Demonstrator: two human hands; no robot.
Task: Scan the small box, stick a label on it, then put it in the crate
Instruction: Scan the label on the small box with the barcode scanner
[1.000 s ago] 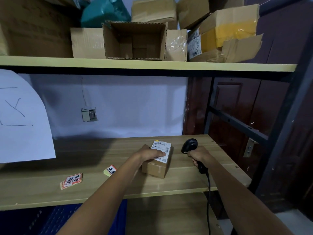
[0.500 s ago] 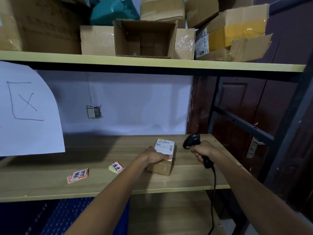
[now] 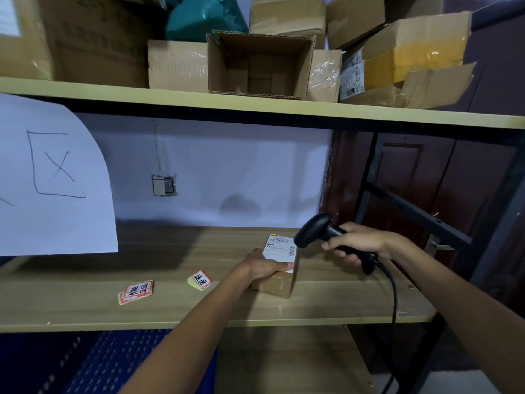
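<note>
– On the shelf (image 3: 170, 251), the small box (image 3: 277, 282) sits under the left hand (image 3: 264, 265), fingers (image 3: 281, 265) flat on top. Where should the scanner (image 3: 312, 230) point?
– With the right hand (image 3: 358, 243) clamped around its grip, aim squarely at the barcode sheet (image 3: 279, 247) and hold the box steady

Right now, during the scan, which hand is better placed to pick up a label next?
Left. The left hand only rests on the small box, and the labels lie just left of it on the shelf. The right hand grips the scanner, on the box's far side.
</note>
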